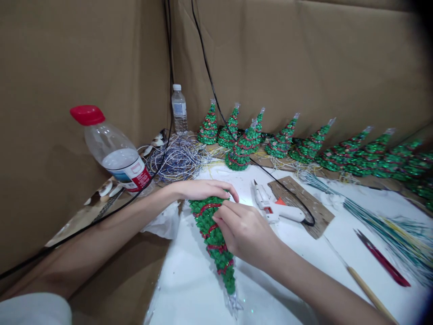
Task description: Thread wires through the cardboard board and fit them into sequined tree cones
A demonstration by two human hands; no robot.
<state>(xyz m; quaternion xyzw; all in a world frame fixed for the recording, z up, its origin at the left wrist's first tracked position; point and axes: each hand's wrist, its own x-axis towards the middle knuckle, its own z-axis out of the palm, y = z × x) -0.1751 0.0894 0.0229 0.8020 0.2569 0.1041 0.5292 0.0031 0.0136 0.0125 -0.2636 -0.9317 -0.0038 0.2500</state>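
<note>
A small green Christmas tree (216, 250) with red garland lies tilted on the white table, its clear star tip (235, 303) towards me. My left hand (204, 189) lies across the wide base end of the tree, its fingers curved over the edge and holding it. My right hand (245, 230) is closed in a pinch against the upper part of the tree, near the red garland. Whatever sits between those fingertips is hidden. Behind my right hand, a white glue gun (275, 207) rests beside a brown cardboard piece (316, 212).
Finished-looking trees (309, 146) stand in a row along the back wall. Tangled wire (179, 158), a red-capped bottle (118, 153) and a small water bottle (179, 110) are at left. Red snips (384, 259), a wooden-handled tool (367, 289) and green wires (379, 216) lie at right.
</note>
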